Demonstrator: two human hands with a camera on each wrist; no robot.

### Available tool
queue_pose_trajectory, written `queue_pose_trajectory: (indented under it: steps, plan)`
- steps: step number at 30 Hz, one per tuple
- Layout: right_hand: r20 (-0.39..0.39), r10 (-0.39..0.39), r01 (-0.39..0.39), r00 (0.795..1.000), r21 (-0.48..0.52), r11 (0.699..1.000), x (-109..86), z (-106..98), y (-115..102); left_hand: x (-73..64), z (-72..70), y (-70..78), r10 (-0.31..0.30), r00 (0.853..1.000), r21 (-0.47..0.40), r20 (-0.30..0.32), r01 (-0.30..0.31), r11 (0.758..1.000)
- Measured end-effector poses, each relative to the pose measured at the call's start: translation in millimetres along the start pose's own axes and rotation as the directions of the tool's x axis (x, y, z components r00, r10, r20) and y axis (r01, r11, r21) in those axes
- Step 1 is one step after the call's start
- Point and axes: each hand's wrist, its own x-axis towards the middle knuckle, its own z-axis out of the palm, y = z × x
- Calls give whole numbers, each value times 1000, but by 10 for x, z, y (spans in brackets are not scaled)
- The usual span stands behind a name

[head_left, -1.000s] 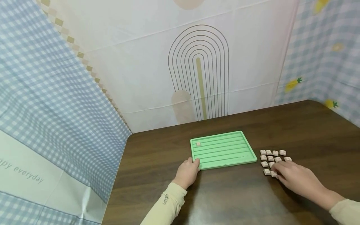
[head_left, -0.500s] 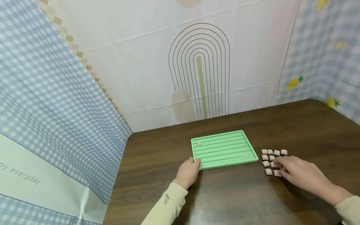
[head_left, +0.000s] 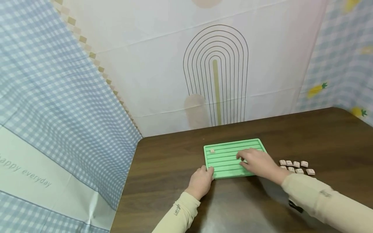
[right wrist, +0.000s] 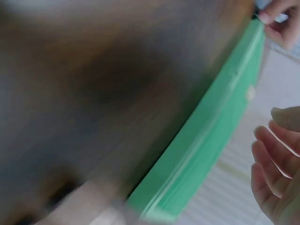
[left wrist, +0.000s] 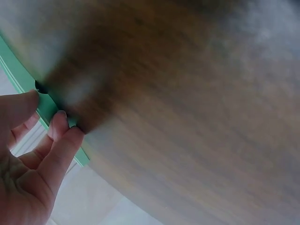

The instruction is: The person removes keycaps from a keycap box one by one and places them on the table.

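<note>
A green tray (head_left: 222, 160) with raised parallel ridges lies on the table, one small off-white keycap (head_left: 212, 151) in its far left corner. My left hand (head_left: 200, 181) grips the tray's near left corner; in the left wrist view its thumb and fingertips meet the green edge. Over the right half of the tray hovers my right hand (head_left: 257, 162), fingers loosely bent. In the right wrist view the right hand (right wrist: 281, 161) shows thumb and fingertips close together above the tray. No keycap shows between them, though one could be hidden.
Several loose keycaps (head_left: 296, 164) lie in rows right of the tray, partly hidden by the right sleeve (head_left: 323, 197). The dark wooden table (head_left: 163, 161) ends at a cloth-covered wall (head_left: 157, 81); a checked curtain (head_left: 73, 97) hangs at its left side.
My right hand has left the keycaps and moved left to above the tray. The left hand still holds the tray corner. The head view has shifted slightly.
</note>
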Motion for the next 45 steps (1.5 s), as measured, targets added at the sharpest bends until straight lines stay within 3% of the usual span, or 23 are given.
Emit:
queue_pose_trajectory:
  steps: [4,7,12,15,22,27,34,40,45]
  plan:
    - [-48,-15,15,999,-13,1000,363,209,-152,6,4,4,-4,1000,33,-24,5,999]
    - [-57,22,-22,998,8,1000,616,356,-239,9,-7,7,6,999,69,-53,-2,998]
    - [46,135,-139,990,93,986,889,565,-317,-7,-17,13,16,998,98,-56,-11,995]
    - [82,157,-165,984,98,981,956,651,-339,-12,-8,14,13,998,105,-61,-6,994]
    - [11,149,-149,989,71,986,924,693,-368,7,69,25,31,992,115,-122,-17,993]
    - [4,137,-137,991,75,988,910,670,-382,-1,39,34,19,995,106,-98,-8,994]
    - [-76,65,-60,995,66,996,811,357,-344,4,41,40,5,997,93,-80,3,996]
    - [-98,-9,14,995,58,998,429,-47,-204,22,32,32,-11,999,65,-30,13,998]
    - [-66,27,-23,997,65,998,-71,-319,-35,7,17,37,-21,1000,40,5,21,999]
